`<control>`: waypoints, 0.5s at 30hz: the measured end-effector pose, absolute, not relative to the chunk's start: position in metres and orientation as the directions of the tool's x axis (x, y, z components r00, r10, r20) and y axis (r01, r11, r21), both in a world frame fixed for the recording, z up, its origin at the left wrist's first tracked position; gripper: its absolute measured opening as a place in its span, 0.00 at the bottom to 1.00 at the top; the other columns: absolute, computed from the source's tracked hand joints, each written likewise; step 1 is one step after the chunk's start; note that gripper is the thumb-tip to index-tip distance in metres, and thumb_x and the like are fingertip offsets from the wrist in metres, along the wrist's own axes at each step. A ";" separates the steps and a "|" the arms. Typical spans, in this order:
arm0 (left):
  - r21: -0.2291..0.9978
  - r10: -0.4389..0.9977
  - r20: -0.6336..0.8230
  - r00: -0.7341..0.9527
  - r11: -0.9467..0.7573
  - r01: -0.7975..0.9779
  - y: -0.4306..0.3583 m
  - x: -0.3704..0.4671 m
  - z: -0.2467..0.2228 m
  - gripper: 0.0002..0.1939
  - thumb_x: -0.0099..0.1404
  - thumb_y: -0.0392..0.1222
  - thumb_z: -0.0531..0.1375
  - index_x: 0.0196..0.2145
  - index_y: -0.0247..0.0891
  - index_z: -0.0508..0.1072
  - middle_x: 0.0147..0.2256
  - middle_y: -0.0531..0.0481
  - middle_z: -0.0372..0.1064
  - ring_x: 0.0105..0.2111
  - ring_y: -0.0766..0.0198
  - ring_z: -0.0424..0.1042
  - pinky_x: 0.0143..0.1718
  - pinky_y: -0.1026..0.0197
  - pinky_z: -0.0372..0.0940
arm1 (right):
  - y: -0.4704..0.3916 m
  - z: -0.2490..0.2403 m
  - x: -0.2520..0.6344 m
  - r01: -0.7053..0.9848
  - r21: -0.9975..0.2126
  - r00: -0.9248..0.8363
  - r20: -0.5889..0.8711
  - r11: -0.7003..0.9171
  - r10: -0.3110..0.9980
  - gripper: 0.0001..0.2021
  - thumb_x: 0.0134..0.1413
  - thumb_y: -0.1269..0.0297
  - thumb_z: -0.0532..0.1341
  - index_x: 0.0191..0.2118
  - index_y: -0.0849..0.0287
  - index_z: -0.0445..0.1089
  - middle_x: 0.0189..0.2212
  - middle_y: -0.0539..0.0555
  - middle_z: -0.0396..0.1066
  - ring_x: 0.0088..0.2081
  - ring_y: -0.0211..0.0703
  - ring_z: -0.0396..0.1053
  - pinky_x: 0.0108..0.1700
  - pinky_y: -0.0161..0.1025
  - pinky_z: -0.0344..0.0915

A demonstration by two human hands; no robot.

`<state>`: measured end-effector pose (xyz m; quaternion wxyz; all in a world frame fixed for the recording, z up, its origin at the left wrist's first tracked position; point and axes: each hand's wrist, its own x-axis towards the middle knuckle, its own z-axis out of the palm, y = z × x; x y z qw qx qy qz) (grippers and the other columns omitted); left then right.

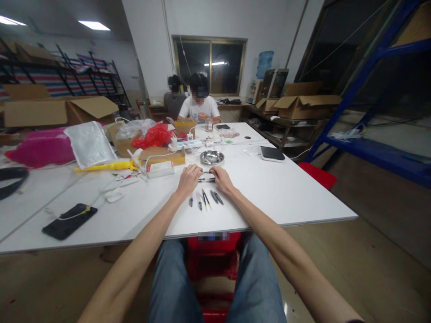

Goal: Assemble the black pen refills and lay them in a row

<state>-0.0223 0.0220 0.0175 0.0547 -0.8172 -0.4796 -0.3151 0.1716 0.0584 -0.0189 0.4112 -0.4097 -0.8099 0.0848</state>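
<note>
Single head-worn view, forward and down over the white table, wide-angled, perhaps slightly tilted.

Layout of your worktop at this moment.
Your left hand and right hand meet on a slim tool at centre; a row of small tools lies between your wrists, nearer you. A metal dish sits just behind the hands. A phone lies far left near the front edge, a flat device back right.
</note>
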 end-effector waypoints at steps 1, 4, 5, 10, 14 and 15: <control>0.196 0.751 0.565 0.342 -0.524 0.829 0.026 -0.022 0.016 0.10 0.73 0.44 0.51 0.42 0.41 0.72 0.42 0.45 0.71 0.46 0.56 0.67 0.48 0.56 0.57 | 0.063 -0.021 0.169 0.587 -0.484 -0.315 0.601 0.649 0.734 0.13 0.69 0.64 0.47 0.40 0.58 0.69 0.37 0.56 0.71 0.40 0.46 0.65 0.45 0.39 0.60; 0.160 0.745 0.577 0.333 -0.504 0.849 0.033 -0.020 0.011 0.11 0.73 0.42 0.50 0.41 0.40 0.71 0.41 0.45 0.70 0.44 0.55 0.67 0.45 0.55 0.57 | 0.071 -0.024 0.167 0.568 -0.500 -0.292 0.621 0.654 0.728 0.14 0.69 0.64 0.47 0.40 0.58 0.70 0.37 0.57 0.71 0.41 0.47 0.65 0.46 0.40 0.60; 0.151 0.743 0.583 0.328 -0.496 0.855 0.035 -0.019 0.010 0.10 0.73 0.40 0.50 0.41 0.40 0.71 0.40 0.44 0.70 0.43 0.55 0.67 0.45 0.55 0.57 | 0.072 -0.024 0.169 0.558 -0.500 -0.295 0.627 0.663 0.721 0.15 0.69 0.64 0.47 0.40 0.58 0.70 0.37 0.57 0.71 0.41 0.47 0.65 0.46 0.40 0.60; 0.138 0.760 0.582 0.289 -0.442 0.886 0.036 -0.014 0.006 0.12 0.65 0.28 0.51 0.37 0.40 0.70 0.37 0.44 0.71 0.42 0.53 0.67 0.44 0.54 0.57 | 0.062 -0.019 0.173 0.532 -0.472 -0.385 0.604 0.703 0.697 0.14 0.70 0.63 0.48 0.43 0.58 0.71 0.37 0.57 0.71 0.41 0.47 0.64 0.47 0.41 0.59; 0.162 0.811 0.546 0.209 -0.347 0.924 0.032 -0.013 0.002 0.13 0.59 0.25 0.52 0.34 0.40 0.70 0.34 0.44 0.71 0.39 0.53 0.69 0.40 0.55 0.57 | 0.055 -0.015 0.166 0.581 -0.452 -0.398 0.567 0.676 0.721 0.12 0.68 0.65 0.51 0.40 0.59 0.72 0.34 0.57 0.71 0.40 0.48 0.63 0.44 0.42 0.58; 0.170 0.825 0.533 0.186 -0.320 0.932 0.031 -0.013 0.002 0.12 0.59 0.26 0.52 0.34 0.40 0.70 0.34 0.44 0.72 0.38 0.53 0.69 0.39 0.55 0.57 | 0.055 -0.014 0.164 0.591 -0.447 -0.388 0.573 0.671 0.722 0.11 0.67 0.66 0.53 0.39 0.59 0.72 0.34 0.57 0.71 0.40 0.49 0.63 0.44 0.43 0.57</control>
